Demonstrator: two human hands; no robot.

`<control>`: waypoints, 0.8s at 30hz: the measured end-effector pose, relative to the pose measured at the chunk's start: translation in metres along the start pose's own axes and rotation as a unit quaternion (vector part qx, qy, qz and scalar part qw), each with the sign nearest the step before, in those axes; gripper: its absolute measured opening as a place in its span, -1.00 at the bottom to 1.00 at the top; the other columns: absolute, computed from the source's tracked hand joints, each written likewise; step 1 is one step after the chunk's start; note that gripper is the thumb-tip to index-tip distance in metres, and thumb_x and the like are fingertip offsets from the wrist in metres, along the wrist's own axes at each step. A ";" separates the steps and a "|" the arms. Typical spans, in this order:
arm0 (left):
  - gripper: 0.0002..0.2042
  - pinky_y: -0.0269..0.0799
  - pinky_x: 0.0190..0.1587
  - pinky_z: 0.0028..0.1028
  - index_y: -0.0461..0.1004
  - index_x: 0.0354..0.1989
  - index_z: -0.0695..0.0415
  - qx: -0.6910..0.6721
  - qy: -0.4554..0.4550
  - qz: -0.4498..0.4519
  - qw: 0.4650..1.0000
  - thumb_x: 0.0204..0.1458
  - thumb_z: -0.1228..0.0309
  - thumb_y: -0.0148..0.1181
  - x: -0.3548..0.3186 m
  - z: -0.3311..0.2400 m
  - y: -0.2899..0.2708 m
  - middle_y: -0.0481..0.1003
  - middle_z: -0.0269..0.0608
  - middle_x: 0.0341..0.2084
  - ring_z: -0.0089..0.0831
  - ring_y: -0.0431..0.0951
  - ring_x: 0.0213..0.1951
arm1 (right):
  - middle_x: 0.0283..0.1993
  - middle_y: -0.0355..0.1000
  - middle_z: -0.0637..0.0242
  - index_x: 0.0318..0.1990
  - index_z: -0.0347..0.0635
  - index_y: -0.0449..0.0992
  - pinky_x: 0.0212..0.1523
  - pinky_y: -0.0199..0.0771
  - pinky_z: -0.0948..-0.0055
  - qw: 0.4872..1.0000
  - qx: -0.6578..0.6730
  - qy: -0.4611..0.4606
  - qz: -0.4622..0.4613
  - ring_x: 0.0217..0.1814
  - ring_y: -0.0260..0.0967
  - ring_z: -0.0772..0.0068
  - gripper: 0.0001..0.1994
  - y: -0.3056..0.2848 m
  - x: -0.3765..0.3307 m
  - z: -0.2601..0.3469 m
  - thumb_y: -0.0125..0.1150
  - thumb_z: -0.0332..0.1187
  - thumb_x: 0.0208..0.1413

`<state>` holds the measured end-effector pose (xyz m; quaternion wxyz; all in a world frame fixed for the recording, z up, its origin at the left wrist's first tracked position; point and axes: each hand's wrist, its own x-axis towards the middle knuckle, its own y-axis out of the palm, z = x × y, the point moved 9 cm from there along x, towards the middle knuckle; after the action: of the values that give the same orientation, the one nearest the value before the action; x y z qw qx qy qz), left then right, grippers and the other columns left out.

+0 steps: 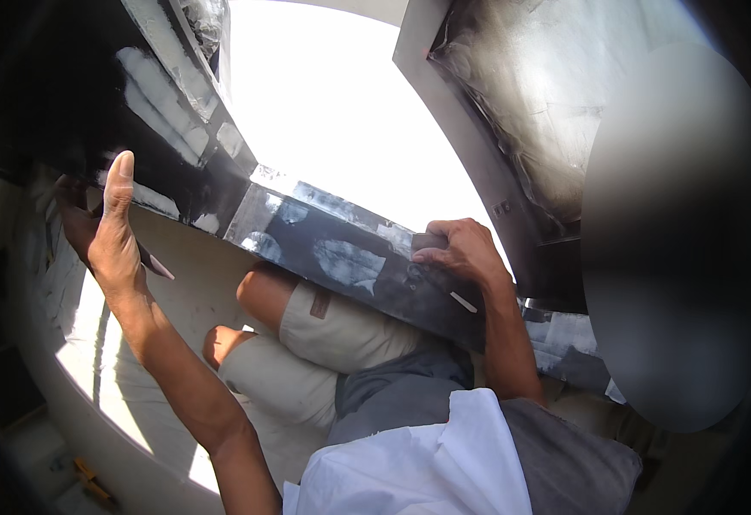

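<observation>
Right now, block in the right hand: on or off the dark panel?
On, it seems: the right hand holds the small dark block against the dark panel; its contact face is hidden.

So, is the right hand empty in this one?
No, the right hand grips a small dark block between thumb and fingers at the upper edge of the white-patched dark board.
</observation>
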<state>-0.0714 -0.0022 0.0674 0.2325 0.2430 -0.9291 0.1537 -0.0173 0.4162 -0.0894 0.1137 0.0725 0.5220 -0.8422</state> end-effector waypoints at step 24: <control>-0.41 0.55 -0.10 -0.47 0.37 0.00 0.29 -0.107 -0.023 -0.017 0.994 -0.10 0.29 0.59 -0.001 0.007 -0.007 0.55 -0.14 -0.23 -0.43 0.61 -0.23 | -0.43 0.53 0.38 -0.48 -0.07 0.58 -0.09 0.23 0.22 0.979 -0.104 -0.176 0.018 -0.27 0.44 0.21 -0.66 0.007 0.013 0.054 0.48 -0.01 -0.21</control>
<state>-0.0696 -0.0110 0.0625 0.2383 0.2363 -0.9410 0.0432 -0.0282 0.3636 -0.0746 0.2256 -0.0801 0.5770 -0.7808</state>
